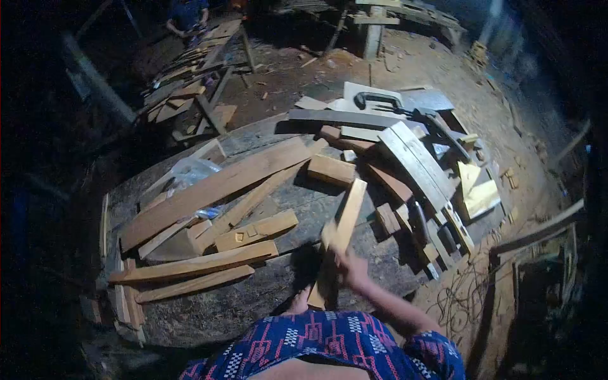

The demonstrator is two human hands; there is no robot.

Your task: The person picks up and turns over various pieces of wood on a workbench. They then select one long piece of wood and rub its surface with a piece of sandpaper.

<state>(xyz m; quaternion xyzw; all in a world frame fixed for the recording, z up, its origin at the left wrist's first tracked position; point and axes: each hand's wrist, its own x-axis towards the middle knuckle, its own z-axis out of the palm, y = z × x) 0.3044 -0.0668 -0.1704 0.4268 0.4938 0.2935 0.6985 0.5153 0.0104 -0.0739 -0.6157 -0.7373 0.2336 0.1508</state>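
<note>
A long wooden strip (350, 212) lies lengthwise in front of me on the worn wooden table (278, 237), its near end close to my shirt. Over its middle is my right hand (350, 269), fingers closed and smeared by motion. A pale, blurred piece (329, 235) shows just beyond those fingers; its kind cannot be made out. My left hand (297, 303) is at the strip's near end, seemingly gripping its left side, partly hidden by my shirt. Beyond the strip's far end sits a wooden block (331, 170).
Left are a wide plank (215, 193), a mortised wood piece (256, 230) and a plastic bag (191, 172). Right lie a hand saw (380, 101), pale boards (418, 164) and several offcuts. Another person (188, 16) stands at a wood-covered bench (212, 47) far left.
</note>
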